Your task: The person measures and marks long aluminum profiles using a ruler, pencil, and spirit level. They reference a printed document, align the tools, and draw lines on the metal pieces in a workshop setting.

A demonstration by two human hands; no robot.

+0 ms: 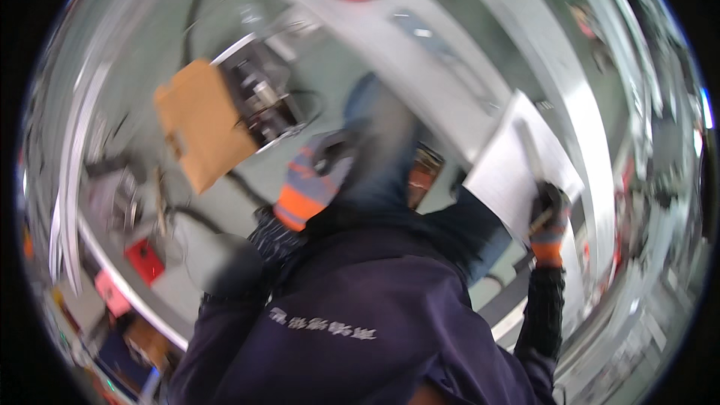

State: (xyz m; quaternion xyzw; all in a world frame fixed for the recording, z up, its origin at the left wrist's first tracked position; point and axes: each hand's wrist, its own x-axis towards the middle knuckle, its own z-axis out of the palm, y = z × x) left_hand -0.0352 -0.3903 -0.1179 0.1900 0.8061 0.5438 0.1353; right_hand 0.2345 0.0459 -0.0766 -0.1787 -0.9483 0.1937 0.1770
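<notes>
1. From my end I see a white sheet [495, 172] — flat, four-cornered, a blurred pale strip [530, 148] over it — lying across the gray beam [420, 75], roughly edge to edge.
2. The gloved right hand [550, 217] is at the sheet's near right edge; I can't tell whether it grips anything.
3. The gloved left hand [313, 178] curls beside the knee [379, 142]; its hold I can't tell either.
4. An open box [234, 49] holds blurred dark parts [259, 109] — brown cardboard [202, 124] along its left side.
</notes>
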